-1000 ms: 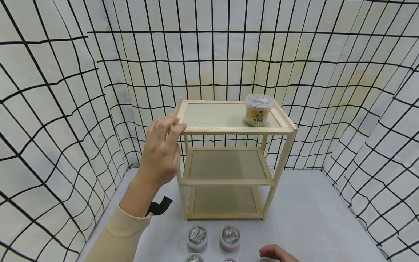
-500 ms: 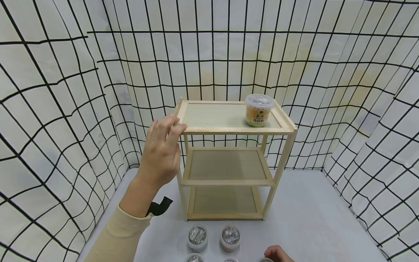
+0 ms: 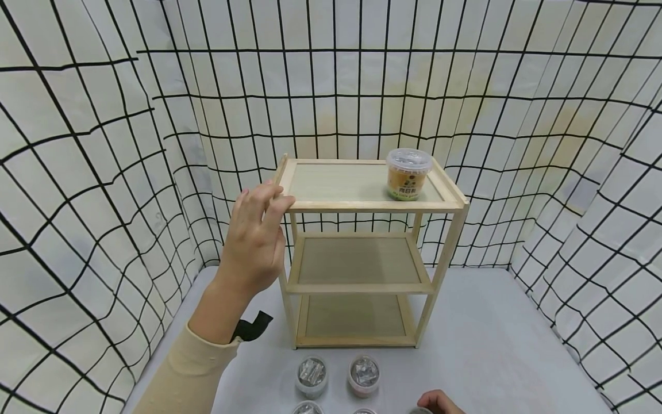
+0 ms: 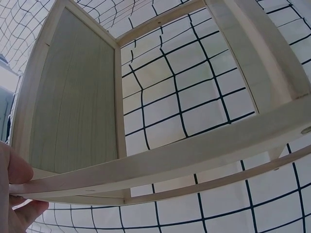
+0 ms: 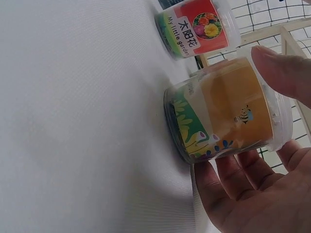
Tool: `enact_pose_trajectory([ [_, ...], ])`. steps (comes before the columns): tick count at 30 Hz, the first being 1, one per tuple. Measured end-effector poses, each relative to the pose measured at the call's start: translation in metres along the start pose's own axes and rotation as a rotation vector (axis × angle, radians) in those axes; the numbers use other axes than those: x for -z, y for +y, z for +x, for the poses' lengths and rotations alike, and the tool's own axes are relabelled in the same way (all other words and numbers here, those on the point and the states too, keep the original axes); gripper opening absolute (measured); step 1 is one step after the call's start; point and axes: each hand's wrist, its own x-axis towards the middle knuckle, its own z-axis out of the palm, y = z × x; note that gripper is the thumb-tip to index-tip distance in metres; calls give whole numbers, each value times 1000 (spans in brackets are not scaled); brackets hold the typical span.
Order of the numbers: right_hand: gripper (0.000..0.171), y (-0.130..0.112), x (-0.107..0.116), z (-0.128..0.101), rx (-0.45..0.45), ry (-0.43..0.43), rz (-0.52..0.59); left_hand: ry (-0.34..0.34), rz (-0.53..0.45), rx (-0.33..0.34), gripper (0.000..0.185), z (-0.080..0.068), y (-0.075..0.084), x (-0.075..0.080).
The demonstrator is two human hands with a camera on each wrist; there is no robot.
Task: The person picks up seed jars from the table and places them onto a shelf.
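My left hand (image 3: pixel 252 238) grips the front left corner of a three-tier wooden shelf rack (image 3: pixel 362 206). In the left wrist view, thumb and fingers pinch the rack's pale wood frame (image 4: pixel 160 167). At the bottom edge of the head view, only part of my right hand (image 3: pixel 439 401) shows. The right wrist view has it holding a clear lidded plastic cup (image 5: pixel 233 109) with an orange label, thumb near the lid and fingers under the side. The cup's base is right at the white tabletop. Another lidded cup (image 3: pixel 407 175) stands upright on the rack's top tier, at the right.
Several lidded cups stand before the rack, among them a left one (image 3: pixel 311 376) and a right one (image 3: pixel 364 375). A red-labelled cup (image 5: pixel 194 28) is close beside the held one. Black wire grid (image 3: pixel 336 95) over white sheeting encloses the table on three sides.
My right hand has shifted slightly right and its fingers have curled in around the cup at the bottom edge. The left hand and the rack have stayed put.
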Motion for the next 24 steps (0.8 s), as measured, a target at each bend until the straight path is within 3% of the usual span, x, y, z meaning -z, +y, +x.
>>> enact_pose_trajectory([
  [6,36,-21,11,0,-12,-134,-9,-2,0,6,45,0,0,0],
  [12,65,-64,17,-4,47,-268,-13,-15,2,10,46,-1,-1,-1],
  [18,73,-91,23,-5,34,-277,-69,1,-6,8,46,-1,-1,-2],
  [24,82,-112,27,-8,56,-226,-163,3,2,3,46,0,0,-1],
])
